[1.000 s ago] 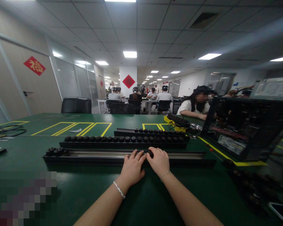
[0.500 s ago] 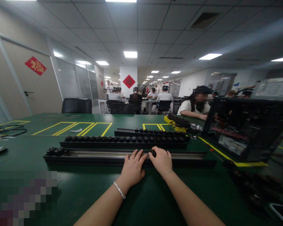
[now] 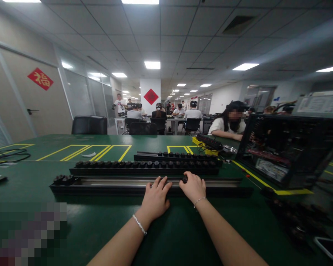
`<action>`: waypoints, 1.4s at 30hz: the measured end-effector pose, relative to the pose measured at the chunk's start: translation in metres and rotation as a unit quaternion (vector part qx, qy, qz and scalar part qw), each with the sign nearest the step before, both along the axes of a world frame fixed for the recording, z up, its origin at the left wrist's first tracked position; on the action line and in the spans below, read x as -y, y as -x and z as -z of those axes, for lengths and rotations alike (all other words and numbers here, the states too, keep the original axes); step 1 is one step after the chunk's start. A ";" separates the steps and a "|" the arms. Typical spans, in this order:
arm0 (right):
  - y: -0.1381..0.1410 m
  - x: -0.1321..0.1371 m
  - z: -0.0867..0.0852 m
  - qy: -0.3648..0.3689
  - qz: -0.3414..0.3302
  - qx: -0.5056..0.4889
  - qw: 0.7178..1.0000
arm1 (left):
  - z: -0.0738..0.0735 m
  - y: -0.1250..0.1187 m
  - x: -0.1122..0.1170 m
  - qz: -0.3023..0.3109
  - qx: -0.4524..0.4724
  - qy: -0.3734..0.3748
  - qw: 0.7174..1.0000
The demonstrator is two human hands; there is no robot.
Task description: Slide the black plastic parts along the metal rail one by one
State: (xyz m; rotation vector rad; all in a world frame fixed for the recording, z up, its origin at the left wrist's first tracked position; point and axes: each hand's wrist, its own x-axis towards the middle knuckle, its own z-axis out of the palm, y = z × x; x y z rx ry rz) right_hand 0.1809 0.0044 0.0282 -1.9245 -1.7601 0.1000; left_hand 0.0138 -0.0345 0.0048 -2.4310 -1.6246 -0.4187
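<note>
A long black rail (image 3: 108, 189) with a pale open channel lies across the table in front of me. Two black socket modules (image 3: 63, 179) sit at its left end. My left hand (image 3: 156, 197) rests over the middle of this rail, its fingers spread and nothing visible in them. Just to the right, my right hand (image 3: 194, 187) pinches a small black socket module (image 3: 185, 178) between thumb and fingers at the channel. Whether that module touches the rail I cannot tell. Behind lies a second rail (image 3: 144, 171) carrying several round black modules in a row.
Farther back lies a shorter rail (image 3: 145, 157), partly filled with modules. An open computer case (image 3: 280, 147) stands at the right. Nearer, a pile of dark parts (image 3: 299, 221) lies on the green table (image 3: 94, 229). A co-worker (image 3: 220, 125) sits across at the right.
My right hand has slid slightly right along the rail with the module, widening the gap to my left hand. The left hand stays in place on the rail.
</note>
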 end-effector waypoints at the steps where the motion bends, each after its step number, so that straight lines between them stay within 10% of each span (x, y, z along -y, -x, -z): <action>1: -0.002 0.000 0.000 0.007 0.001 -0.002 1.000 | 0.000 0.000 0.000 -0.001 0.001 0.001 1.000; 42: -0.022 -0.001 -0.002 0.018 0.030 0.024 0.999 | 0.001 0.000 0.000 0.002 0.011 -0.013 1.000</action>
